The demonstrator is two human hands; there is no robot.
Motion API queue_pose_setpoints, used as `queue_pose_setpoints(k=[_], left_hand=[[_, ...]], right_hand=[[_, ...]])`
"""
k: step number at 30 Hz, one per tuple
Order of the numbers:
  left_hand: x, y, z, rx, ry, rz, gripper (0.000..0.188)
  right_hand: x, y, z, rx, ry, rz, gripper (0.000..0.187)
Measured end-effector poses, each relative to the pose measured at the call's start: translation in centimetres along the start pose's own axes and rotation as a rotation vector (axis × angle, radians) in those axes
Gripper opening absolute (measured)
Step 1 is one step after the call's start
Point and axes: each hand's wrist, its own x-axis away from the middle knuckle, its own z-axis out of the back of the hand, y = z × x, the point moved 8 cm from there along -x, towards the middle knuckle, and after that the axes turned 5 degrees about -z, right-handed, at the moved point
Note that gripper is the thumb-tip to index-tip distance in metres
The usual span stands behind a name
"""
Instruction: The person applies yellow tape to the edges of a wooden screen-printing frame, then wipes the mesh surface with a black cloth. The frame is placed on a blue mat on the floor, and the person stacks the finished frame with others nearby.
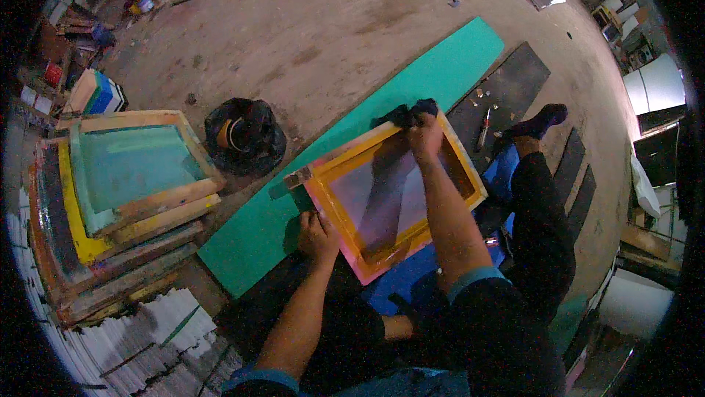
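Note:
A wooden screen-printing frame (396,199) with orange-yellow tape along its inner edges lies tilted in front of me. Its mesh is pale violet, with a dark shadow across it. My left hand (317,237) is closed on the frame's left side, fingers partly hidden. At the far edge, my right hand (426,135) is closed round a bunched dark rag (396,116) and presses it against the wood. Under the frame's far side runs a long green board (250,254). A small wooden block or clamp-like piece (297,179) sits by the frame's left corner.
Stacked printing frames (165,206) stand at the left, beside a black plastic bag (246,136) holding a round container. Piled paper sheets (158,331) fill the lower left. A red-handled knife-like tool (485,130) lies on a dark board (514,85) near my foot (541,121).

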Motion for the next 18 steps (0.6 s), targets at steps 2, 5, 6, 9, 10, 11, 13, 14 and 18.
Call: queue_pose_setpoints(k=[2, 5, 6, 9, 10, 11, 13, 14, 18], left_hand=[[-0.2, 0.3, 0.5, 0.037, 0.015, 0.002, 0.036], [-0.1, 1.3, 0.2, 0.048, 0.061, -0.044, 0.037], [-0.1, 1.2, 0.1, 0.037, 0.09, -0.059, 0.037], [0.3, -0.5, 0.2, -0.059, 0.105, -0.058, 0.038], [0.5, -1.2, 0.0, -0.076, 0.108, -0.085, 0.039], [0.3, -1.1, -0.3, -0.082, 0.107, -0.123, 0.039], [0.4, -0.8, -0.7, -0.032, 0.056, -0.109, 0.04], [-0.4, 1.0, 0.9, 0.022, 0.003, -0.055, 0.04], [-0.5, 1.8, 1.6, -0.003, 0.111, -0.119, 0.04]], right_hand=[[-1.6, -0.3, 1.8, 0.034, 0.027, -0.104, 0.025], [2.1, 0.9, -0.9, 0.11, 0.226, 0.22, 0.026], [4.2, 0.7, -3.0, 0.132, 0.126, 0.243, 0.027], [6.3, -3.2, -4.1, 0.262, 0.076, 0.345, 0.025], [6.6, -4.4, -3.5, 0.326, 0.108, 0.38, 0.023], [5.2, -3.6, -2.7, 0.36, 0.174, 0.405, 0.02], [1.3, 0.0, -1.1, 0.428, 0.16, 0.187, 0.019], [-0.3, 0.7, -0.2, 0.498, 0.139, 0.137, 0.02], [-3.7, 1.8, 2.4, 0.583, 0.198, 0.176, 0.02]])
